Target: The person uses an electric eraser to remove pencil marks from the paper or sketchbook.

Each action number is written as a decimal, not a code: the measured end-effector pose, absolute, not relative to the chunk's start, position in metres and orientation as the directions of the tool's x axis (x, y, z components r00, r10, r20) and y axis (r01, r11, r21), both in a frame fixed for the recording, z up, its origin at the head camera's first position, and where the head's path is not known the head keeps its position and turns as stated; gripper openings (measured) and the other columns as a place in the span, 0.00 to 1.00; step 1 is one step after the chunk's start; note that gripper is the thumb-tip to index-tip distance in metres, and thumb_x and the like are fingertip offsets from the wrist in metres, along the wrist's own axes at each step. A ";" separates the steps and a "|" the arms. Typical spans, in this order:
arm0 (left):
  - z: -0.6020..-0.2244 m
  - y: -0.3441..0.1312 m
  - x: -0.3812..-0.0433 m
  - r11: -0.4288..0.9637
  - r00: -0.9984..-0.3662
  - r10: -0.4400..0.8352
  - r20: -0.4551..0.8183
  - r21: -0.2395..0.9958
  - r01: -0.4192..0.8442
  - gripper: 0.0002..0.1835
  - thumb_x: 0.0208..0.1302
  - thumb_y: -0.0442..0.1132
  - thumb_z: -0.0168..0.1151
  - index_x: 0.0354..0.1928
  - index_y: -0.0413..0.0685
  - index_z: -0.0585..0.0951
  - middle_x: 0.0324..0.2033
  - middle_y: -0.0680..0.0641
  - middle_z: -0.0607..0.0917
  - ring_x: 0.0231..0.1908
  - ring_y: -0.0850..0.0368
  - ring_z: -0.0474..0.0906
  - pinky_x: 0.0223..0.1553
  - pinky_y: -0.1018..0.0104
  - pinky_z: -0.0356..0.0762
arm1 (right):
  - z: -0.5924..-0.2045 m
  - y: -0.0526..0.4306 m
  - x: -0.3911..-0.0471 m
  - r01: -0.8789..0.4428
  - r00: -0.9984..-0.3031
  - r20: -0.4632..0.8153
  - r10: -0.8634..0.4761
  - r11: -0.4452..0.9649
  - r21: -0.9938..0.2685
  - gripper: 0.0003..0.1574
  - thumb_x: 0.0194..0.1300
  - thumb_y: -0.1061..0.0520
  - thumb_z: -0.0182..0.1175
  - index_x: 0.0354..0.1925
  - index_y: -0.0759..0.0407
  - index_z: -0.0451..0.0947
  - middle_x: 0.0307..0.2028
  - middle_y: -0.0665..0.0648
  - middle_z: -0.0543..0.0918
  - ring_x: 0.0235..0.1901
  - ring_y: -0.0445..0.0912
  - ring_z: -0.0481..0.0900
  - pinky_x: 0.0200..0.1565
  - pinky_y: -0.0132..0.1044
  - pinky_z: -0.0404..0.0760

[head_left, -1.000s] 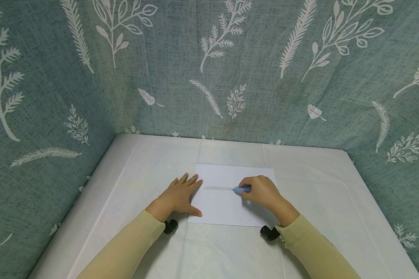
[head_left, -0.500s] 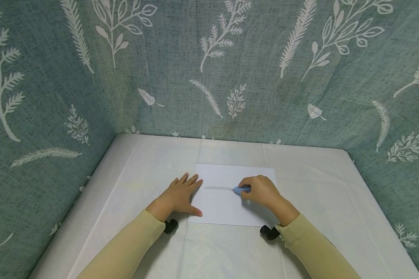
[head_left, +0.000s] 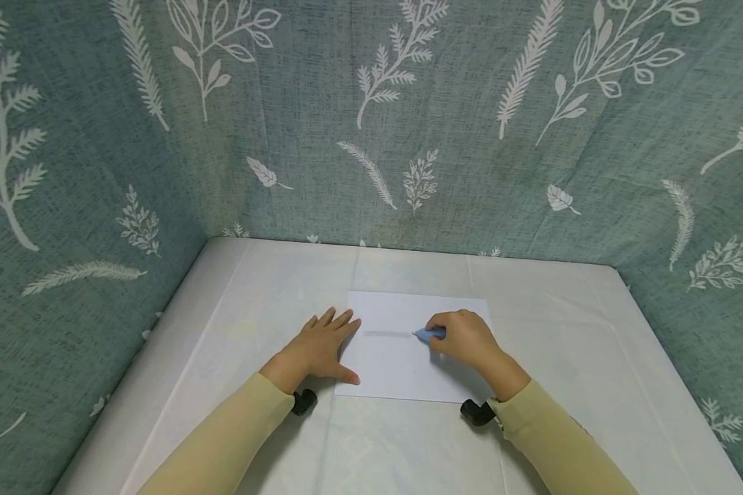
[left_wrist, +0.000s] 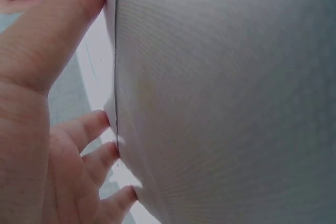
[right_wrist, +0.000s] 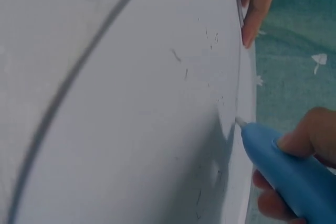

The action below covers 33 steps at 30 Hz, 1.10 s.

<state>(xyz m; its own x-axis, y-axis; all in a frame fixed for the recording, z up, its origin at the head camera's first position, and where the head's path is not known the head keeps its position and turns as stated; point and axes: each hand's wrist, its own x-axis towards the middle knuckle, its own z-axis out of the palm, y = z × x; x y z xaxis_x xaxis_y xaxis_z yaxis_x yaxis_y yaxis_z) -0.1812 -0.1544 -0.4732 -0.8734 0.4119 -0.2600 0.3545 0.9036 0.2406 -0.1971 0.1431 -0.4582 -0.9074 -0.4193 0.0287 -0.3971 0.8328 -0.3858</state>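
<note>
A white sheet of paper (head_left: 390,375) lies on the table with a faint grey line (head_left: 385,334) across its upper left part. My left hand (head_left: 318,346) rests with spread fingers along the sheet's left edge, thumb and fingertips on the paper. In my right hand (head_left: 468,338) is a blue electric eraser (right_wrist: 289,169), gripped between thumb and fingers. Its thin pale tip points left, right at the line's right end. The thumb sits at a button on its body in the right wrist view. Small dark crumbs (right_wrist: 176,55) are scattered over the paper there.
A white cloth covers the table (head_left: 272,275). Green leaf-patterned fabric (head_left: 309,103) hangs behind it and at both sides. A black wrist camera (head_left: 304,401) sits below the left wrist, another black camera (head_left: 477,412) below the right.
The eraser's tip has shifted slightly right and away from the person, with the right hand. The left hand keeps its place on the paper.
</note>
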 end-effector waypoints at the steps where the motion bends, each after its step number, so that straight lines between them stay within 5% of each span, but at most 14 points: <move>1: -0.474 -0.154 -0.181 0.904 -0.873 0.412 -0.260 0.236 0.356 0.64 0.41 0.72 0.74 0.78 0.53 0.59 0.78 0.46 0.54 0.77 0.38 0.43 0.73 0.37 0.45 | -0.458 0.143 -0.197 -0.400 -0.906 0.026 -0.423 0.831 -0.387 0.11 0.56 0.57 0.71 0.41 0.51 0.89 0.40 0.53 0.89 0.40 0.51 0.84 0.45 0.48 0.81; 33: -0.481 -0.154 -0.184 0.907 -0.876 0.408 -0.258 0.225 0.356 0.65 0.40 0.74 0.73 0.78 0.54 0.59 0.78 0.46 0.53 0.77 0.38 0.43 0.73 0.37 0.45 | -0.458 0.142 -0.198 -0.413 -0.899 0.033 -0.436 0.822 -0.391 0.11 0.57 0.57 0.72 0.41 0.51 0.89 0.41 0.53 0.89 0.42 0.51 0.84 0.46 0.48 0.81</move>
